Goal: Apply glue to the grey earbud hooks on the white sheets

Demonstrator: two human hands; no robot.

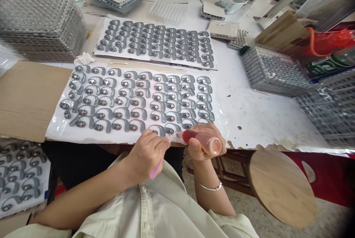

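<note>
My left hand (146, 155) grips a thin pink-handled tool (155, 168), whose yellow tip rests among the grey parts at the front edge of the sheet. My right hand (201, 147) holds a translucent squeeze bottle (205, 140) of reddish liquid, its nozzle end tilted towards that tip. Rows of grey ear-hook-shaped parts with round metallic centres (169, 131) fill a clear plastic tray (138, 101) on white backing in front of me. Both hands are at that tray's near edge. A second such tray (155, 42) lies beyond it.
Stacked clear trays (41, 27) stand at the far left, and grey-filled trays (273, 70) lie at the right. Cardboard (27, 99) lies under the tray's left side. A round wooden stool (281, 188) stands beyond the chipped table edge (277, 145).
</note>
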